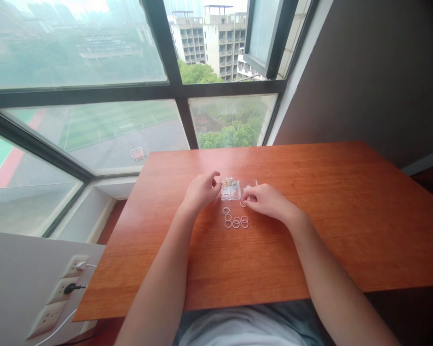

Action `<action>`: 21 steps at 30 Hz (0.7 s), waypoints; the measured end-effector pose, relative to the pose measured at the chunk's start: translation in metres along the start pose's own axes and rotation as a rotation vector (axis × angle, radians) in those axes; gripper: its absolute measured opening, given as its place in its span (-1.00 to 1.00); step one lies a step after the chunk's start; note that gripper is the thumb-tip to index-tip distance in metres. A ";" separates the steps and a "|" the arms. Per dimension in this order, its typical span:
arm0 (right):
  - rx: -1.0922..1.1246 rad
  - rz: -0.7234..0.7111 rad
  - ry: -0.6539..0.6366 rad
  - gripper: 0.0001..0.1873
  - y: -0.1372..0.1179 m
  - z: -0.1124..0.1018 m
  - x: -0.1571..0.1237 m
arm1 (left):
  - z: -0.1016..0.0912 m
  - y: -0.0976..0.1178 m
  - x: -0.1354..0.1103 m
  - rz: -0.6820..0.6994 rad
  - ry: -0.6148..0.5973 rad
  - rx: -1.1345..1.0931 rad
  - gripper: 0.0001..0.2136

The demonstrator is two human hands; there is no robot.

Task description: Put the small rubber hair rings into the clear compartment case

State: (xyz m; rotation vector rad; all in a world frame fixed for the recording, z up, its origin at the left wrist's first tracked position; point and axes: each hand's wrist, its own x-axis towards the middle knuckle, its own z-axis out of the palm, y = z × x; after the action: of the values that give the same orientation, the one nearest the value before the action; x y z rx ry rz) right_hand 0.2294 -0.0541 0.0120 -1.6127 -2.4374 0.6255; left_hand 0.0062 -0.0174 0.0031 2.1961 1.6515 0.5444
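Note:
A small clear plastic box (231, 193) stands on the table with its clear lid (253, 183) folded out to the right. Small yellowish and greenish pieces show inside it. My left hand (202, 190) is at the box's left side, thumb and index finger curved and apart; whether it touches the box I cannot tell. On the other side, my right hand (265, 199) is closed in a pinch on a pale ring (243, 203) in front of the lid. Nearer to me lie several pale rings (228, 224), some overlapping, in a bent row.
The reddish-brown wooden table (321, 216) spreads beneath both arms. Large windows (130, 125) rise behind and to the left, with one pane open at the top. Wall sockets (63, 290) with plugs and cables are at the lower left. A dark wall (375, 81) stands at the right.

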 end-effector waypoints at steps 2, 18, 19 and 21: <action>-0.036 -0.026 -0.049 -0.80 -0.002 0.003 0.000 | -0.002 -0.003 0.001 -0.012 0.025 -0.007 -0.72; 0.090 -0.049 0.201 -0.84 -0.004 0.004 0.004 | -0.003 -0.005 0.002 0.025 0.067 -0.074 -0.75; 0.148 -0.053 0.262 -0.82 -0.003 0.002 0.004 | -0.003 -0.004 0.002 0.036 0.070 -0.083 -0.75; 0.237 -0.057 0.361 -0.79 -0.003 0.000 0.004 | -0.003 -0.002 0.002 0.063 0.068 -0.107 -0.76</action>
State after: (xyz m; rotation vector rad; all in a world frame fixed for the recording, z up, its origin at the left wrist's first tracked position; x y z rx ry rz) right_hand 0.2251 -0.0517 0.0128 -1.4166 -2.0573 0.5366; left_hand 0.0035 -0.0150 0.0051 2.1806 1.5527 0.7144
